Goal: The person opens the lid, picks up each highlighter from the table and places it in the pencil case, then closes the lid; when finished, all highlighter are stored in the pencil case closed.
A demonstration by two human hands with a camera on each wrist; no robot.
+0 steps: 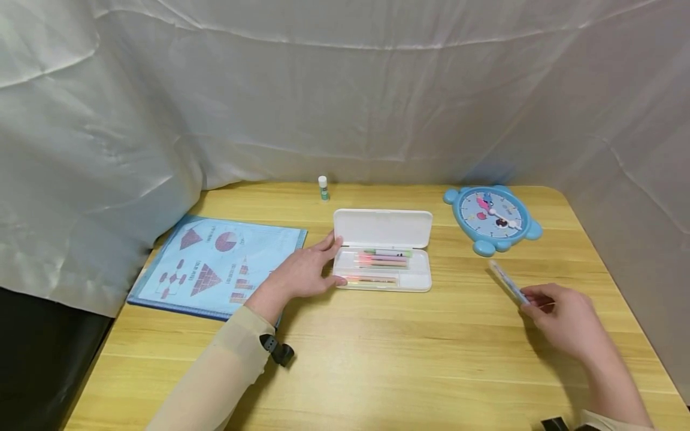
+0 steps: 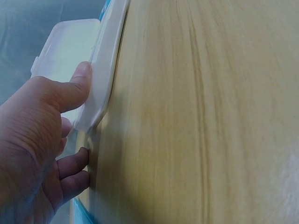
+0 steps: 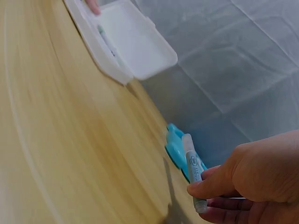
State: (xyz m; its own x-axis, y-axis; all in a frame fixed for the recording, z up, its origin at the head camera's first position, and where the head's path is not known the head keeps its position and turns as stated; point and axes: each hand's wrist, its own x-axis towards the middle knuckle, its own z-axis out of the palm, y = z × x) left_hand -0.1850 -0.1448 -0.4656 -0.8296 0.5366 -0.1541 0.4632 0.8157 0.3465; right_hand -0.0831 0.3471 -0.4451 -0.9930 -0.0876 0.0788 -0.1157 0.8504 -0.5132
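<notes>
A white pencil case (image 1: 383, 284) lies open on the table, its lid (image 1: 383, 227) tilted up at the back. Inside are several pens (image 1: 383, 261), some green-tipped, some pinkish. My left hand (image 1: 304, 269) grips the case's left end, thumb at the front corner and index finger near the hinge; the left wrist view shows the thumb (image 2: 77, 88) against its wall. Off to the right, my right hand (image 1: 560, 314) pinches a pale marker (image 1: 508, 281) between thumb and fingers, above the table. The right wrist view shows this marker (image 3: 192, 163) capped, with small print on its barrel.
A blue toy clock (image 1: 493, 218) lies at the back right. Behind the case stands a small glue stick (image 1: 323, 188) with a white cap. A light-blue document folder (image 1: 215, 266) with printed charts lies left, partly under my left forearm. Grey cloth (image 1: 350, 90) hangs behind the table.
</notes>
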